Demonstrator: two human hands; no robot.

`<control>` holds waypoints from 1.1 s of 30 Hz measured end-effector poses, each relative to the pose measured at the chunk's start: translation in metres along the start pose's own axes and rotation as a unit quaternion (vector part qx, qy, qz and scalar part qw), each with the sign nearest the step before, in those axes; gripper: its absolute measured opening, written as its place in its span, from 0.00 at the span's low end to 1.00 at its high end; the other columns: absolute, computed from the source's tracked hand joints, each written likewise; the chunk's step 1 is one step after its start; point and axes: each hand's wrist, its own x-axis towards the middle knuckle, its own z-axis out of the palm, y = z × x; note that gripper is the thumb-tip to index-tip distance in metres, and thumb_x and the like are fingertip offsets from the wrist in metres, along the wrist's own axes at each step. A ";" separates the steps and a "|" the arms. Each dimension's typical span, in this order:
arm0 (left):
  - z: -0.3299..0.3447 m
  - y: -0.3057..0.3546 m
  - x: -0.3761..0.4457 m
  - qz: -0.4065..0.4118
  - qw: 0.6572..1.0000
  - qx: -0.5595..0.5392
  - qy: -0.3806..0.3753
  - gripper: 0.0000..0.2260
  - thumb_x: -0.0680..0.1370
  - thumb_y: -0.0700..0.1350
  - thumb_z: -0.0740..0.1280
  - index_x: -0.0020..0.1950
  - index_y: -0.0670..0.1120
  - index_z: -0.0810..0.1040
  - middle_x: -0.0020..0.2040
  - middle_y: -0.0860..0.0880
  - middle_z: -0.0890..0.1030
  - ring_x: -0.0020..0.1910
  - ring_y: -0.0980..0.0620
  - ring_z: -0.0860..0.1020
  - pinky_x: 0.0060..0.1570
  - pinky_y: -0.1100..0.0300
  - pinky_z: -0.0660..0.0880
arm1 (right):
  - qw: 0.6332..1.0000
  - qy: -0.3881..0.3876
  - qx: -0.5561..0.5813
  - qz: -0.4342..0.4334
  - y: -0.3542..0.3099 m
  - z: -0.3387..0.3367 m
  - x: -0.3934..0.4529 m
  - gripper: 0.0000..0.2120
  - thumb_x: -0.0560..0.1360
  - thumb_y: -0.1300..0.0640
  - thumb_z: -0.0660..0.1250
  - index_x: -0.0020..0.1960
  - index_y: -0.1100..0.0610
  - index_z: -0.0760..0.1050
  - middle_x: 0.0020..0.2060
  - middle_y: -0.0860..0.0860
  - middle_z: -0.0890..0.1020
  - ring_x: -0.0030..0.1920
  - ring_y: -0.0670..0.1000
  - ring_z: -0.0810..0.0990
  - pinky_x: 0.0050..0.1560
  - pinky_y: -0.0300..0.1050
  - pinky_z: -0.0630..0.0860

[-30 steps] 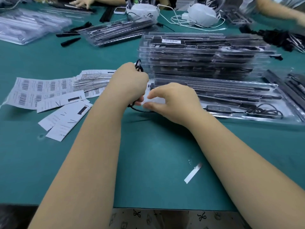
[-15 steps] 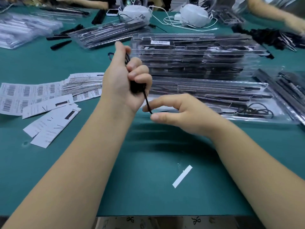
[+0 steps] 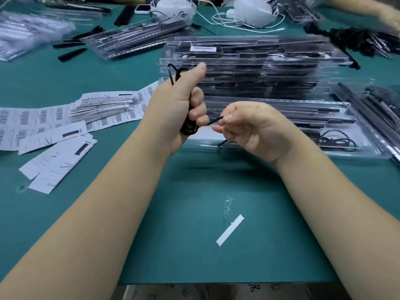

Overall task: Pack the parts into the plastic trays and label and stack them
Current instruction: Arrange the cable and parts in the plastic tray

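Labels (image 3: 65,118) are lying fanned out at far left, within reach for sticking later. Left hand (image 3: 179,105) is gripping a coiled black cable (image 3: 190,126), keeping its loops bundled, while right hand (image 3: 249,128) is pinching the loose end taut, likely for winding. Open tray (image 3: 368,148) is waiting behind, before the stacked trays (image 3: 249,68).

Two hands (image 3: 177,109), one black cable (image 3: 190,126), two white masks (image 3: 253,9), one phone (image 3: 142,9).
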 end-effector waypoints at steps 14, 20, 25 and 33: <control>-0.017 0.003 0.008 0.067 0.978 0.177 0.091 0.11 0.78 0.50 0.65 0.41 0.46 0.70 0.22 0.53 0.65 0.19 0.55 0.60 0.20 0.66 0.60 | 0.967 -0.036 -0.250 -0.027 -0.001 -0.011 -0.006 0.09 0.77 0.58 0.65 0.40 0.51 0.80 0.33 0.45 0.81 0.38 0.43 0.77 0.47 0.30 0.72; -0.005 -0.018 0.002 0.139 0.805 0.576 0.008 0.22 0.74 0.59 0.66 0.36 0.40 0.73 0.26 0.52 0.74 0.24 0.56 0.68 0.26 0.61 0.65 | 0.969 -0.034 -0.245 -0.017 -0.001 -0.008 -0.004 0.07 0.70 0.64 0.65 0.40 0.55 0.80 0.34 0.48 0.81 0.37 0.43 0.78 0.48 0.40 0.74; -0.008 -0.011 -0.004 0.180 0.739 0.649 -0.011 0.17 0.68 0.61 0.69 0.36 0.47 0.74 0.27 0.54 0.70 0.28 0.57 0.68 0.27 0.65 0.61 | 0.921 -0.011 -0.390 -0.014 -0.002 -0.008 -0.003 0.08 0.64 0.59 0.74 0.41 0.52 0.77 0.42 0.50 0.81 0.48 0.50 0.79 0.55 0.51 0.74; -0.010 0.000 -0.011 0.157 0.611 0.774 -0.056 0.23 0.60 0.69 0.67 0.36 0.51 0.71 0.30 0.55 0.72 0.33 0.53 0.70 0.29 0.58 0.64 | 0.848 -0.010 -0.524 -0.075 -0.001 -0.015 -0.007 0.12 0.69 0.54 0.74 0.40 0.37 0.77 0.47 0.38 0.77 0.52 0.36 0.72 0.56 0.36 0.65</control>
